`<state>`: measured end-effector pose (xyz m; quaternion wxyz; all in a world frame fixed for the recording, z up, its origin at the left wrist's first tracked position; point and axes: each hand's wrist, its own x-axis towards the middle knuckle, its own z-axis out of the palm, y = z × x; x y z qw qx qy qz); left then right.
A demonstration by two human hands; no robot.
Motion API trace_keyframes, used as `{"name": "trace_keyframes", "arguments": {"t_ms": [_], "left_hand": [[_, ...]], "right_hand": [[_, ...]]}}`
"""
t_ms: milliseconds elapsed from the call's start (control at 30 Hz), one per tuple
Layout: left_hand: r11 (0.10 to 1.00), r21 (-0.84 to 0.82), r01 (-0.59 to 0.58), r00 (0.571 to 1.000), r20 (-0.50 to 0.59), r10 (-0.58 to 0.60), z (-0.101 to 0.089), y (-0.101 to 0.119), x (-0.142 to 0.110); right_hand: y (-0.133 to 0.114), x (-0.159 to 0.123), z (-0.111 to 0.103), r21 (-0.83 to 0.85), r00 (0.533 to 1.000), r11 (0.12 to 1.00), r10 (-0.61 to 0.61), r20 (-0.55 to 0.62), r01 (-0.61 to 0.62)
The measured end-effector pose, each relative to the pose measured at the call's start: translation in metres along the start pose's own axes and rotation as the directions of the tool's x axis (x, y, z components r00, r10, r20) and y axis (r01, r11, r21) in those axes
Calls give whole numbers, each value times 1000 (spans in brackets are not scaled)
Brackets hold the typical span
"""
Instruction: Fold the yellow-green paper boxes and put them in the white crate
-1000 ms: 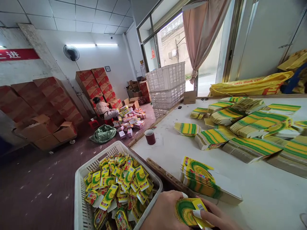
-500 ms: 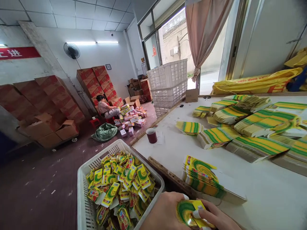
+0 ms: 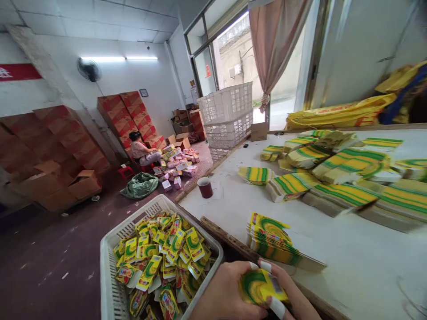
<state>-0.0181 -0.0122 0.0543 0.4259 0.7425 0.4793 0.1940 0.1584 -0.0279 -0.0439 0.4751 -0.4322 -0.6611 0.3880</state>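
At the bottom middle, my left hand (image 3: 225, 286) grips a small yellow-and-green carton (image 3: 262, 286) from its left side. My right hand (image 3: 283, 284), with white tape on its fingertips, closes on the same carton's right end, where a barcode shows. Just beyond the hands, a fanned stack of flat cartons (image 3: 271, 238) of the same print lies on the white table (image 3: 360, 266). To the left, a white plastic basket (image 3: 108, 275) is heaped with folded yellow cartons (image 3: 151, 271). The carton's underside is hidden by my fingers.
Several bundles of flat cartons (image 3: 347, 195) lie across the table's far right. A dark red mug (image 3: 204, 187) stands near its left edge, before stacked white crates (image 3: 227, 120). A person (image 3: 142, 149) sits by a pile of boxes on the floor.
My right fingers have shifted over the carton's end; the flap seen standing there before now looks flat, with a barcode visible. The whole view has swung slightly to the right.
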Motion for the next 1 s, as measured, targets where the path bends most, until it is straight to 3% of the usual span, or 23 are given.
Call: {"name": "trace_keyframes", "arguments": {"t_ms": [100,167,267,333,367,400,467,567,733,867,1000], "left_hand": [[998,68,-12,1000,-17,14,-11,-2,-3],[984,176,37,999,-31,-32,-33,-16,-9],[867,437,238,942,-320,-97,-79,-58,-18],[756,528,386,852,-518,-73,-102,-86,-24],[743,528,412,828,-557,-64,-108,-97,-27],[757,517,399,832,-552,-61,-109,-104,-29],[817,484,313,879,-474,-56,-98,-106,-31],[890,436,136,943,-331,18,-69,-92,-23],[912,410,-6,956,-264,125,-45,-75,-5],[912,401,-91,946,-252,205,-38,-91,7],[938,324,-127,979,-112,171,-18,-120,25]], "right_hand": [[-19,-1,8,26,997,998,59,-46,-58],[-29,3,9,75,995,994,80,-52,-76],[-35,13,-4,61,980,989,141,-141,-133],[-33,21,-21,-6,957,988,148,-249,-155],[-32,26,-30,-63,941,985,135,-310,-162],[-31,32,-38,-127,925,977,115,-361,-171],[-29,46,-52,-251,901,948,72,-428,-194],[-28,66,-60,-414,904,884,26,-426,-220],[-30,77,-55,-488,936,839,67,-347,-241],[-36,75,-53,-530,938,808,76,-339,-258],[-39,72,-66,-553,928,792,44,-369,-257]]}}
